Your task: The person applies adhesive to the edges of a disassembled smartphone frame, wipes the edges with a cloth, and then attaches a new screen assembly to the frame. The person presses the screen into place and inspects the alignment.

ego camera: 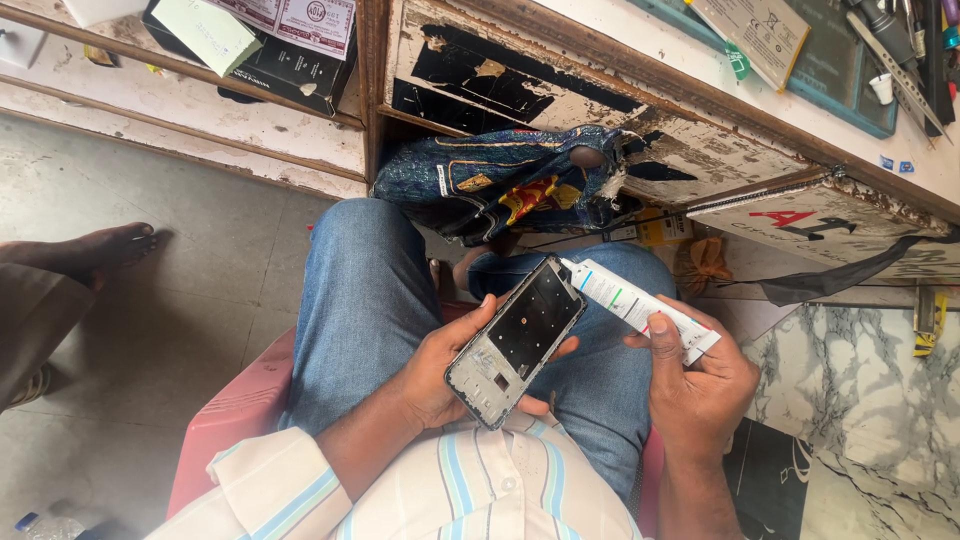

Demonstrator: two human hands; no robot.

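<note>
So the person is sitting on a pink plastic chair [235,415] in jeans, and everything happens over the lap. The phone frame [517,338], a bare grey mid-frame with a dark inner plate and no screen on it, lies tilted in the left hand [440,375]. Those fingers are curled under it with the thumb hooked over its near long edge, so it's cradled more than pinched.

Just right of the frame, the right hand [700,385] has a white glue tube [640,305] wrapped in the fingers, thumb pressed flat on top of the tube body. The nozzle tip sits right at the frame's top corner, touching or as good as.

Progress-wise, it looks like early days: no glue bead shows anywhere along the frame's edges, though a thin clear line would be hard to spot from here. So the whole rim seems left to go.

Above the frame, a crumpled blue patterned cloth [500,180] is stuffed under a battered wooden bench [690,150]. Far left of the frame, somebody else's bare foot [100,250] rests on the floor.
</note>
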